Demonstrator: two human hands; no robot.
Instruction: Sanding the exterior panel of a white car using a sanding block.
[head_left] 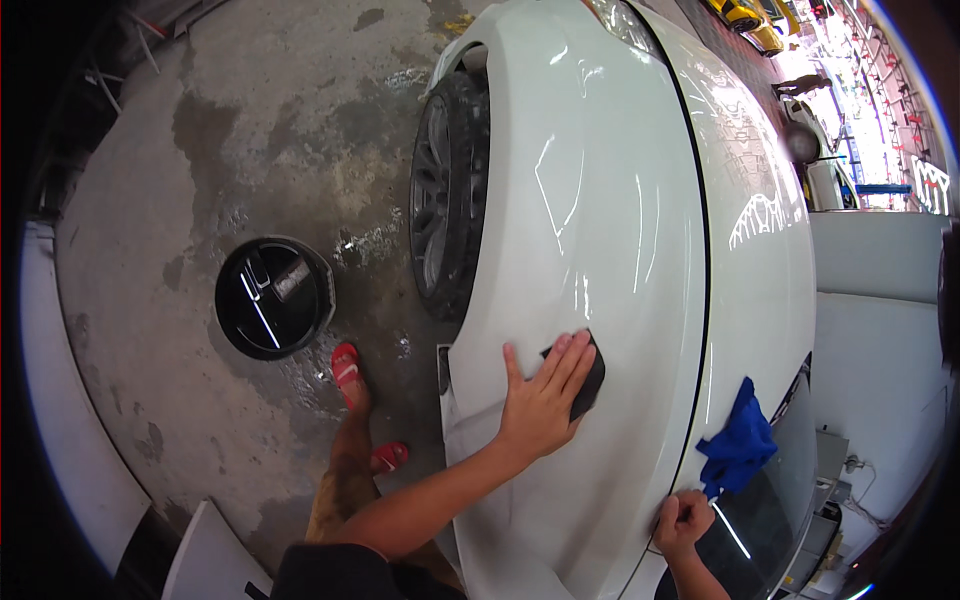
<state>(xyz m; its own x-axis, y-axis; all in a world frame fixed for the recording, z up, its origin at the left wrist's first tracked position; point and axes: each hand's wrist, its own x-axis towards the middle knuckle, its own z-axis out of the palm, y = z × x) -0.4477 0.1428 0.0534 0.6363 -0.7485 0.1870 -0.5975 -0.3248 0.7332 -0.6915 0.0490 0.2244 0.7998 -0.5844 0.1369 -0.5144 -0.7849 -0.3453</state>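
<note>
My left hand (545, 400) lies on the white fender (560, 230) of a car, thumb spread and the other fingers together. Beneath those fingers is a dark grey sheet (592, 390) that looks like sandpaper, pressed against the paint. Closed into a loose fist, my right hand (685, 522) rests near the rear edge of the hood (745, 180), beside the dark windshield (740, 560). A crumpled blue cloth (738, 445) lies just beyond that fist, its lower tip close to the knuckles. What the right fingers hold, if anything, is hidden.
On the wet concrete floor (190, 220) stands a black bucket (318, 262) of dark liquid with a greyish block in it. My feet in red slippers (346, 368) are between bucket and car. The front wheel (440, 195) sits ahead; a yellow car (740, 14) is farther off.
</note>
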